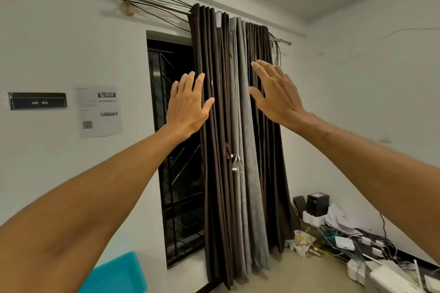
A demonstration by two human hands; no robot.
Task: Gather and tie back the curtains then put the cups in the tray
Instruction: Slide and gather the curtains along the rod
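Hands first: the left hand [188,104] is flat and spread, fingers straight, holding nothing, with its thumb laid against the outer fold of the curtains [228,126] on the window side. The right hand [273,93] mirrors it on the far side of the bunch, also wide open and empty, palm turned in toward the cloth. Whether it actually touches the folds, I cannot tell from this angle.

Two open palms either side of the fabric reads as a squeeze being set up, pressing the pleats together from both edges so the bundle is narrow enough to bind.

The curtains hang bunched along the right part of the rod [166,8], dark brown panels with a grey one sandwiched in the middle. The window [173,150] with its dark grille is bared to the left.

Lower down the bundle, a small pale cord [234,162] dangles among the folds, well below both hands. My guess is that's the tie, and it looks loose, so the tying is not yet done.

Down at the lower left, part of a teal tray [119,273] pokes into view near the left forearm. No cups in sight at all, so that half of the job waits.

On the floor at right, a heap of cables and boxes [345,240] lies near the curtain hem, something to keep clear of when the cloth swings.
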